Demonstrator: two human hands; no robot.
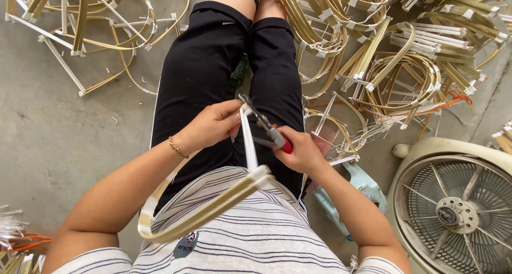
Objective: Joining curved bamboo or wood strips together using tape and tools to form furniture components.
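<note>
Two hands work over the lap: the left hand (213, 126) pinches a white strip (248, 140) of the light, springy bent-cane frame (213, 210); the right hand (301, 151) is closed around red-handled pliers (266, 127). Gripping near the taped joint looks safest.

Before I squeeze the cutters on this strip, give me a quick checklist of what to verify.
1. Left hand grips the white strip near its upper end: ok.
2. Right hand closed on the red-handled cutters: ok.
3. Cutter tip at the strip's upper end, beside the left fingertips: not ok, fingers look very close to the blades.
4. Whether the blades already close around the strip: cannot tell, the thumb hides that spot.
5. Bent cane loop resting across the lap and shirt: ok.
6. Floor fan stands at the right, apart from the right arm: ok.
</note>
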